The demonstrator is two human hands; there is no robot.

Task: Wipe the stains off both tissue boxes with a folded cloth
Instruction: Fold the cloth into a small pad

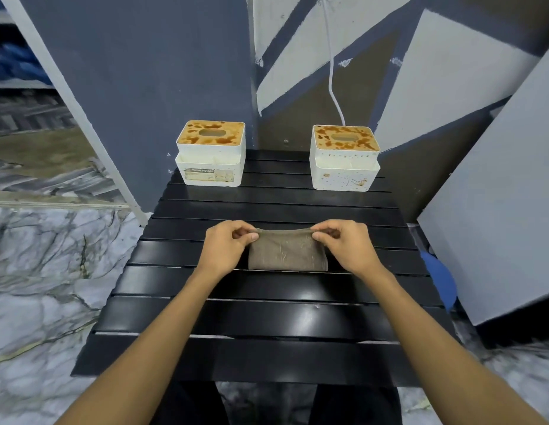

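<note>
Two white tissue boxes stand at the far end of a black slatted table (pixel 267 320). The left tissue box (pixel 210 153) and the right tissue box (pixel 344 157) both have wooden lids blotched with brown stains. A grey-brown cloth (pixel 287 252) lies at the table's middle, folded over. My left hand (pixel 227 246) pinches its far left corner and my right hand (pixel 343 243) pinches its far right corner, holding the far edge stretched between them a little above the slats.
A white cable (pixel 331 72) hangs down the painted wall behind the right box. A grey board (pixel 497 225) leans at the right, with a blue object (pixel 442 280) at the table's right edge. Marble-patterned floor (pixel 37 256) surrounds the table.
</note>
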